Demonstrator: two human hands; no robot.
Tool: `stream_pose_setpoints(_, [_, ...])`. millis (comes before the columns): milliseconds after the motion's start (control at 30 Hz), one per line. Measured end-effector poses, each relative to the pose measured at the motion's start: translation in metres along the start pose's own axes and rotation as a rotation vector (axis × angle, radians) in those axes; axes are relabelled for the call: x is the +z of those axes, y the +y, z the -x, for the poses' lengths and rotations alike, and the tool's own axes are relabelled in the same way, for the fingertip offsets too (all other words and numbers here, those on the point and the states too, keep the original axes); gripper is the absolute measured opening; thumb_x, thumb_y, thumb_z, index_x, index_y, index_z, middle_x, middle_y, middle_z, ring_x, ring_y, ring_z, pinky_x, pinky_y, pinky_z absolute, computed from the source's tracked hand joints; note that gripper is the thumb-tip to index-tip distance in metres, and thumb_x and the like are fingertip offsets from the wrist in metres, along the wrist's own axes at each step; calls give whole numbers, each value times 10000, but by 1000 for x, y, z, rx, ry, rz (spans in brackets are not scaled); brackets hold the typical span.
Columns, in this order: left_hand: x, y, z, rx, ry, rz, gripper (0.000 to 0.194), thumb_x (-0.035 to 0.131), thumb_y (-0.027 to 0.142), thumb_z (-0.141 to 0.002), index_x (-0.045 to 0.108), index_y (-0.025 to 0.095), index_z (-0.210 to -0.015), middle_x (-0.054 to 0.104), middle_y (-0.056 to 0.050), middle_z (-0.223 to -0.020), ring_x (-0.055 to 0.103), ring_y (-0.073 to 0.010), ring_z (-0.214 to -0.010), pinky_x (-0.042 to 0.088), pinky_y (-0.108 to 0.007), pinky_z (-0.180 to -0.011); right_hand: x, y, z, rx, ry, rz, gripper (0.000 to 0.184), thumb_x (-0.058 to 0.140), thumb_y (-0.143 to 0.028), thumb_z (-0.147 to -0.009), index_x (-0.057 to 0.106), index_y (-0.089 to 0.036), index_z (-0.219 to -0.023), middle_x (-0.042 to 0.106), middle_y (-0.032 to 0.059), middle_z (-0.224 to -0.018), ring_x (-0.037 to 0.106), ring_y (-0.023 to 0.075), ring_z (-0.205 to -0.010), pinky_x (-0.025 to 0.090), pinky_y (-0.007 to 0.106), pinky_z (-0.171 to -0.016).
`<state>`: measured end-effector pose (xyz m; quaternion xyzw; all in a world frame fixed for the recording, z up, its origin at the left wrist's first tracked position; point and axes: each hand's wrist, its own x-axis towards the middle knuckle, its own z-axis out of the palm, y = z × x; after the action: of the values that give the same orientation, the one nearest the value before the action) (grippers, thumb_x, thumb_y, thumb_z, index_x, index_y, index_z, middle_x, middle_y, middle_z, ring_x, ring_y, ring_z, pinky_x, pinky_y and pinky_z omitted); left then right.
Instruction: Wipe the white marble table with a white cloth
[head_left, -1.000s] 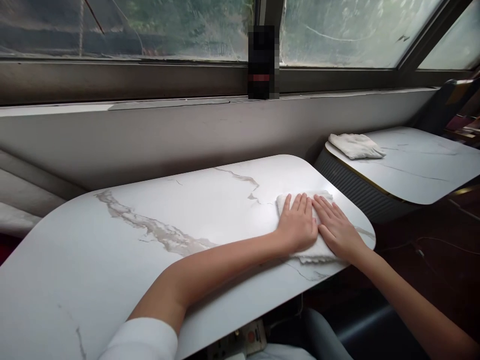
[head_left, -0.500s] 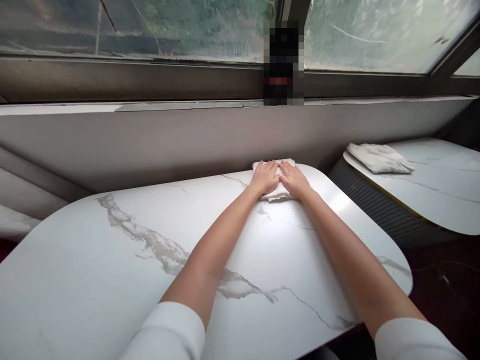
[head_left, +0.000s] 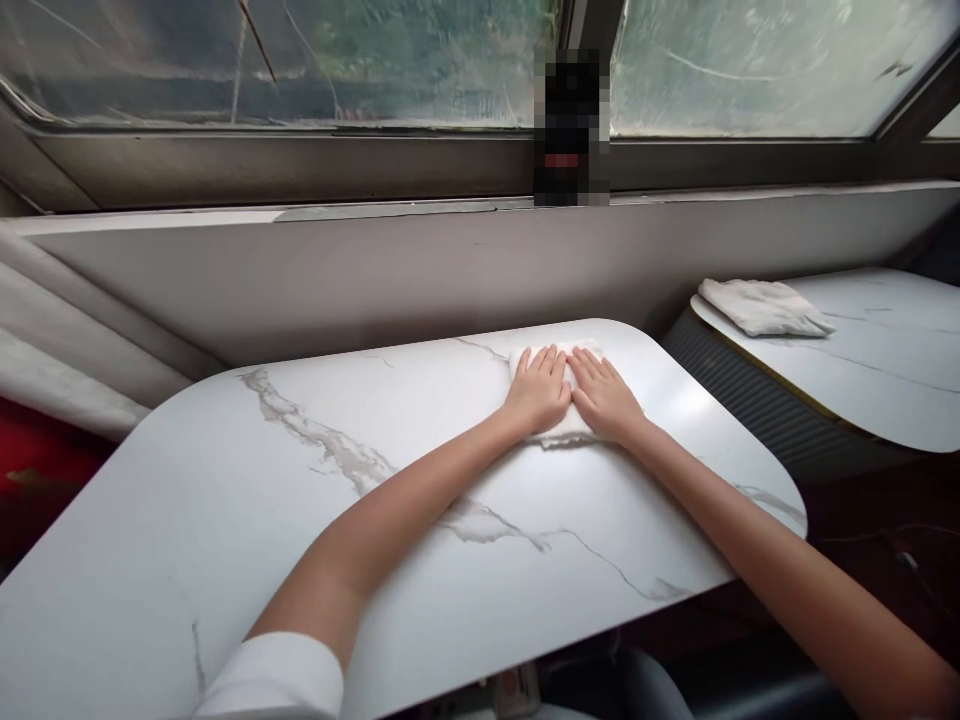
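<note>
A folded white cloth (head_left: pixel 568 432) lies on the white marble-patterned table (head_left: pixel 420 410), toward its far right part. My left hand (head_left: pixel 538 390) presses flat on the cloth's left side, fingers stretched out and pointing away from me. On the cloth's right side rests my right hand (head_left: pixel 604 395), likewise flat with straight fingers. The two hands are side by side, thumbs close together. Both palms hide most of the cloth; its near edge and a strip at the far edge show.
To the right stands a second marble-patterned table (head_left: pixel 892 330) with another folded white cloth (head_left: pixel 765 307) at its corner. A low wall (head_left: pixel 337 270) and windows run behind. A pale padded seat (head_left: pixel 52 345) is at the left, and a pixelated dark object (head_left: pixel 571 130) is by the window post.
Both hands and the cloth under them have slid nearer to me, away from the table's far edge. My elbows have spread outward. The view has shifted slightly left.
</note>
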<state>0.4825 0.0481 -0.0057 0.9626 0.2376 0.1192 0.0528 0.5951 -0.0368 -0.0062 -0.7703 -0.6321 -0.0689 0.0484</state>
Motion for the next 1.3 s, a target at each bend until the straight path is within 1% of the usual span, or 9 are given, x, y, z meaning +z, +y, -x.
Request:
stream_pose_setpoints(100, [-10, 30, 60, 53, 0, 16, 529, 235, 278, -946, 275, 28, -1411, 243, -139, -1492, 163, -225, -1385, 40, -423, -1139, -9, -24, 65, -43, 44, 24, 559, 236, -227, -895, 271, -44, -1423, 274, 140, -1488, 188, 228, -1383, 204, 455, -1114])
stream_pose_setpoints(233, [-27, 62, 134, 138, -45, 87, 547, 208, 337, -967, 225, 52, -1433, 194, -123, -1509, 92, -241, -1396, 37, -442, -1142, -23, -59, 145, -148, 132, 53, 638, 257, -205, -895, 23, -54, -1469, 250, 143, -1498, 147, 242, -1392, 228, 481, -1106])
stream_pose_setpoints(333, [-37, 69, 165, 198, -110, 147, 555, 220, 344, -970, 178, 63, -1447, 139, -123, -1520, 49, -241, -1398, 48, -447, -1142, -31, -78, 174, -165, 178, 58, 690, 279, -205, -881, -56, -31, -1458, 266, 168, -1487, 175, 273, -1383, 258, 502, -1086])
stream_pose_setpoints(433, [-42, 63, 174, 210, -146, 190, 560, 226, 343, -971, 167, 53, -1446, 107, -134, -1521, 18, -239, -1398, 47, -447, -1142, -33, -89, 175, -172, 186, 55, 703, 282, -201, -874, -75, -29, -1455, 288, 170, -1478, 190, 278, -1379, 269, 508, -1078])
stream_pose_setpoints(633, [-38, 30, 151, 108, -124, 192, 556, 257, 311, -953, 194, 49, -1439, 156, -124, -1515, 55, -200, -1399, 46, -415, -1146, -21, -87, 125, -196, 115, 38, 666, 276, -205, -883, -3, -42, -1466, 268, 159, -1487, 140, 253, -1392, 237, 502, -1097])
stream_pose_setpoints(800, [-25, -17, 102, -85, -8, 91, 538, 286, 267, -920, 283, 44, -1409, 240, -121, -1493, 161, -198, -1386, 63, -414, -1144, -7, -73, 34, -238, 3, -43, 573, 279, -233, -878, 285, -32, -1414, 264, 143, -1491, 174, 236, -1386, 174, 456, -1125])
stream_pose_setpoints(1033, [-15, -91, 23, -216, 86, -42, 502, 259, 210, -917, 338, 44, -1384, 321, -118, -1463, 252, -193, -1358, 89, -397, -1134, 13, -70, -89, -180, 25, -89, 548, 285, -207, -868, 333, -63, -1395, 309, 122, -1479, 237, 218, -1368, 194, 424, -1109])
stream_pose_setpoints(1167, [-15, -118, -6, -234, 93, -63, 491, 261, 190, -910, 364, 46, -1368, 351, -121, -1448, 286, -193, -1340, 105, -391, -1129, 21, -71, -125, -152, 50, -89, 529, 270, -173, -861, 362, -67, -1371, 358, 128, -1453, 278, 222, -1347, 202, 425, -1099])
stream_pose_setpoints(1300, [-15, -125, -15, -238, 93, -60, 483, 268, 195, -913, 367, 67, -1368, 369, -108, -1440, 291, -189, -1335, 112, -399, -1126, 24, -68, -135, -155, 72, -109, 516, 263, -173, -864, 381, -66, -1355, 386, 131, -1435, 302, 224, -1332, 206, 430, -1093])
